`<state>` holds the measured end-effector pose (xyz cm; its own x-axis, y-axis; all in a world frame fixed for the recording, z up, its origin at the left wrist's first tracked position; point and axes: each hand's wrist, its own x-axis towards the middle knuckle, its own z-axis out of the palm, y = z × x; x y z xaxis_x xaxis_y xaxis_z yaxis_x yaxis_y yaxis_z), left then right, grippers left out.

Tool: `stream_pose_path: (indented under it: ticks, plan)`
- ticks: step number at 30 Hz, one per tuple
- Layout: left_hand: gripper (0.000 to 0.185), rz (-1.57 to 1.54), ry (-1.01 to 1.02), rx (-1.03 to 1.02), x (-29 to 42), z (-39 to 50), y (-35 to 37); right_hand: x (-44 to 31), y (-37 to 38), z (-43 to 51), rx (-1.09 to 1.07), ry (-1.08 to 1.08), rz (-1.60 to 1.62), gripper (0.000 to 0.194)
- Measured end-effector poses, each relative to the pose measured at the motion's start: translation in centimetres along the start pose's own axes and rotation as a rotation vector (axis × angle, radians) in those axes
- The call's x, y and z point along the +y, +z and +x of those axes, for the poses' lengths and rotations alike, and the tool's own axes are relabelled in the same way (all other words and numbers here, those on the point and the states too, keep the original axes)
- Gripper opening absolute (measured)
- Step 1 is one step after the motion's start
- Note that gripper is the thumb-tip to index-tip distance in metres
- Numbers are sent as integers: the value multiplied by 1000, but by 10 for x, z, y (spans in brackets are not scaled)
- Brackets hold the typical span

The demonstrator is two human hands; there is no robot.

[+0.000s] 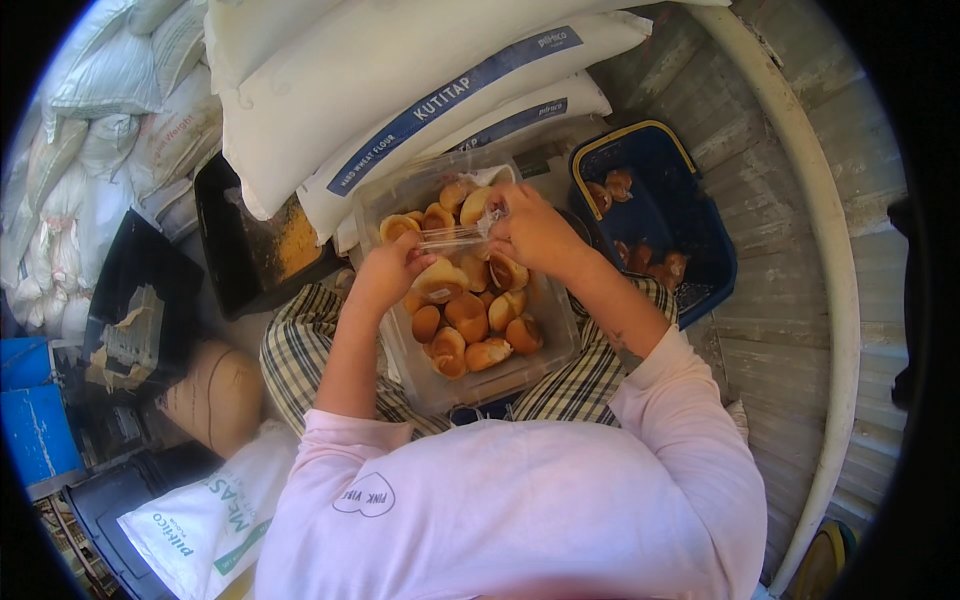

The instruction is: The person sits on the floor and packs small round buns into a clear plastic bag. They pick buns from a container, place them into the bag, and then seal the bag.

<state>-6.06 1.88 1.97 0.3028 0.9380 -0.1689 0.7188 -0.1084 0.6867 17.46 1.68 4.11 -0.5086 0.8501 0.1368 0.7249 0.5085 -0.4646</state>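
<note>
A clear plastic bag is stretched between my two hands, above a translucent plastic bin. My left hand pinches one end of the plastic at the bin's left side. My right hand grips the bunched other end; its fingers partly hide what they hold. Several browned bread rolls, many with a hollow or folded shape, lie in the bin under and in front of my hands. The bin sits between my knees. Whether a roll is inside the held plastic, I cannot tell.
A dark blue basket with a yellow rim holds several plastic-wrapped rolls at the right. Large white flour sacks are stacked beyond the bin. A black tray with yellowish crumbs stands at the left. Corrugated metal sheeting lines the right side.
</note>
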Motion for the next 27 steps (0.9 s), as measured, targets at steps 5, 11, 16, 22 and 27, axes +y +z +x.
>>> stream_pose_path:
  ticks: [5, 11, 16, 22, 27]
  plan:
    - [23, -1545, -291, -73, -14, 19, 13, -26, 38, 0, 30, 362, 772, 15]
    - [2, -1882, 194, -515, -6, 21, 8, -32, 49, -1, -95, 702, 1705, 20]
    - [12, -1005, 74, -101, 2, 14, 18, -30, 39, 9, 28, 568, 1264, 21]
    - [14, -391, -4, 75, 12, 12, 33, -47, 43, 20, 61, 541, 1039, 21]
    - [13, -41, 73, 328, 5, 20, 16, -38, 46, 15, 266, 197, 374, 15]
